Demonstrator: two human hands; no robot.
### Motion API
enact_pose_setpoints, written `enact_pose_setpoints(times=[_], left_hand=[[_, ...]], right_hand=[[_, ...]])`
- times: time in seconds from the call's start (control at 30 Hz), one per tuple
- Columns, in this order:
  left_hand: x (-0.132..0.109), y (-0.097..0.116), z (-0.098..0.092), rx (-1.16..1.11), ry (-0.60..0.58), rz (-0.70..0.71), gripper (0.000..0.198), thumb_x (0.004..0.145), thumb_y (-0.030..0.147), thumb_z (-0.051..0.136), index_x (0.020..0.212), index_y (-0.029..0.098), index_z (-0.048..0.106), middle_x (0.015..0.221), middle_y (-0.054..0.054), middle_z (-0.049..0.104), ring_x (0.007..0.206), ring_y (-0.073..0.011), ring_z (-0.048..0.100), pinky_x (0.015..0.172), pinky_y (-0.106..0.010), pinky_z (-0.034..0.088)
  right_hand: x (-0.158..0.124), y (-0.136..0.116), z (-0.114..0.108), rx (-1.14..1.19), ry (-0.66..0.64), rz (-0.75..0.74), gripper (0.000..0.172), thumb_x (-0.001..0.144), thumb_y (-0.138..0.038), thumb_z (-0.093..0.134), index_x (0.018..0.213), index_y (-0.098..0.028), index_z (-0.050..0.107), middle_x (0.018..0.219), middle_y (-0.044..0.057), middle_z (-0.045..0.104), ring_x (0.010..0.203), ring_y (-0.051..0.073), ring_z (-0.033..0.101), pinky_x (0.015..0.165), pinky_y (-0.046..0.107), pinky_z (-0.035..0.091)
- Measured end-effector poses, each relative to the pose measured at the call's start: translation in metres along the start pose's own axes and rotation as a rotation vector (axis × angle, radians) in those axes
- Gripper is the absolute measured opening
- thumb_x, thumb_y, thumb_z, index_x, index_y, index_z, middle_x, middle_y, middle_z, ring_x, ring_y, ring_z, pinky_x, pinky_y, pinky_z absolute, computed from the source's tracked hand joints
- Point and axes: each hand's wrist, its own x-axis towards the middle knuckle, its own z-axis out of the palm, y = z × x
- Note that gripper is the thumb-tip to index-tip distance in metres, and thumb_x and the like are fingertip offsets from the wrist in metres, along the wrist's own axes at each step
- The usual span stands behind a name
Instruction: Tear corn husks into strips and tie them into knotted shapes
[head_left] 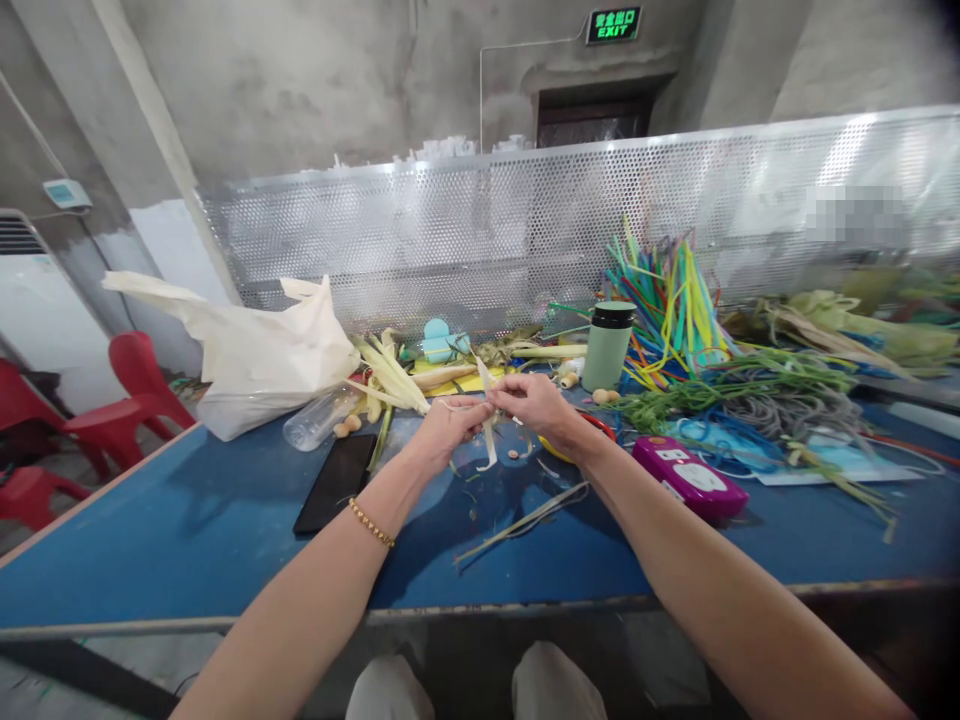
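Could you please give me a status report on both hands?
Left hand and right hand together, pinching pale strip. Strip showing above and below. Thin stalks on blue table, not blocking.

Both hands (455, 422) (534, 403) pinch a pale strip (490, 442) above a blue table (187, 560), near a black phone (334, 487)

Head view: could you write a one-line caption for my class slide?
Left hand and right hand pinch a pale husk strip above a blue table, a green tumbler standing beyond.
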Motion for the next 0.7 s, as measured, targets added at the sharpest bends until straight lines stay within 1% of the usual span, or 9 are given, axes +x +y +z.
enact_pose_setpoints(times=[0.07, 0.13, 0.23, 0.3, 0.37, 0.47, 0.53, 0.6, 0.7], left_hand=[[-0.001, 0.001, 0.0, -0.011, 0.0, -0.009, 0.039, 0.056, 0.047, 0.083, 0.066, 0.014, 0.064, 0.051, 0.003, 0.047, 0.046, -0.0054, 0.032, 0.047, -0.024, 0.017], [-0.001, 0.002, -0.001, -0.021, 0.001, -0.01, 0.04, 0.057, 0.048, 0.083, 0.064, 0.014, 0.062, 0.05, 0.004, 0.045, 0.045, -0.005, 0.031, 0.047, -0.024, 0.016], [0.0, 0.004, -0.003, -0.034, -0.003, 0.009, 0.043, 0.057, 0.05, 0.083, 0.063, 0.015, 0.059, 0.049, 0.005, 0.042, 0.045, -0.0046, 0.028, 0.048, -0.025, 0.014], [0.001, 0.004, -0.005, -0.033, -0.01, 0.021, 0.044, 0.057, 0.052, 0.083, 0.064, 0.015, 0.059, 0.049, 0.006, 0.041, 0.045, -0.0047, 0.027, 0.048, -0.025, 0.013], [0.002, 0.003, -0.008, -0.034, -0.004, 0.047, 0.045, 0.057, 0.053, 0.082, 0.063, 0.015, 0.058, 0.049, 0.006, 0.04, 0.045, -0.0047, 0.027, 0.048, -0.025, 0.014], [0.006, 0.001, -0.011, -0.047, 0.055, 0.083, 0.045, 0.057, 0.052, 0.082, 0.059, 0.016, 0.054, 0.049, 0.006, 0.04, 0.046, -0.0046, 0.028, 0.048, -0.025, 0.014], [0.007, 0.0, -0.011, -0.039, 0.087, 0.09, 0.044, 0.059, 0.051, 0.08, 0.06, 0.016, 0.053, 0.049, 0.006, 0.04, 0.045, -0.005, 0.028, 0.048, -0.025, 0.015], [0.007, 0.0, -0.01, -0.017, 0.099, 0.105, 0.041, 0.062, 0.051, 0.078, 0.062, 0.016, 0.055, 0.05, 0.006, 0.041, 0.046, -0.0056, 0.03, 0.048, -0.025, 0.017], [0.005, 0.0, -0.007, 0.037, 0.11, 0.14, 0.038, 0.066, 0.049, 0.075, 0.067, 0.014, 0.06, 0.051, 0.006, 0.041, 0.048, -0.0064, 0.032, 0.049, -0.024, 0.02]], right_hand=[[-0.002, -0.002, 0.0, -0.016, 0.012, -0.008, 0.038, 0.082, -0.046, 0.059, 0.058, -0.017, 0.053, 0.053, -0.003, 0.045, 0.052, 0.009, 0.039, 0.049, 0.024, 0.029], [-0.004, -0.006, 0.0, 0.006, -0.006, 0.011, 0.039, 0.085, -0.046, 0.056, 0.06, -0.018, 0.052, 0.054, -0.002, 0.047, 0.052, 0.01, 0.043, 0.048, 0.024, 0.032], [-0.008, -0.012, -0.001, 0.133, -0.158, 0.117, 0.033, 0.087, -0.049, 0.055, 0.075, -0.018, 0.059, 0.062, 0.0, 0.058, 0.053, 0.013, 0.056, 0.047, 0.023, 0.039], [-0.01, -0.015, -0.002, 0.193, -0.262, 0.187, 0.032, 0.087, -0.05, 0.056, 0.085, -0.018, 0.061, 0.065, 0.001, 0.064, 0.054, 0.015, 0.061, 0.046, 0.024, 0.042], [-0.009, -0.014, -0.002, 0.184, -0.26, 0.197, 0.033, 0.088, -0.05, 0.056, 0.087, -0.018, 0.062, 0.064, 0.002, 0.065, 0.054, 0.016, 0.062, 0.047, 0.025, 0.044], [-0.006, -0.01, -0.002, 0.064, -0.061, 0.085, 0.033, 0.087, -0.048, 0.058, 0.079, -0.016, 0.064, 0.065, 0.004, 0.066, 0.059, 0.016, 0.062, 0.052, 0.025, 0.045], [-0.003, -0.007, -0.001, 0.031, 0.007, 0.03, 0.035, 0.087, -0.047, 0.058, 0.075, -0.016, 0.066, 0.07, 0.006, 0.069, 0.064, 0.016, 0.063, 0.057, 0.026, 0.046], [-0.002, -0.005, 0.001, 0.045, -0.057, 0.028, 0.038, 0.087, -0.048, 0.059, 0.071, -0.015, 0.067, 0.07, 0.007, 0.071, 0.065, 0.017, 0.064, 0.06, 0.027, 0.047], [-0.004, -0.005, 0.005, 0.026, -0.205, 0.033, 0.044, 0.085, -0.051, 0.061, 0.058, -0.016, 0.066, 0.057, 0.005, 0.067, 0.055, 0.015, 0.058, 0.057, 0.027, 0.044]])
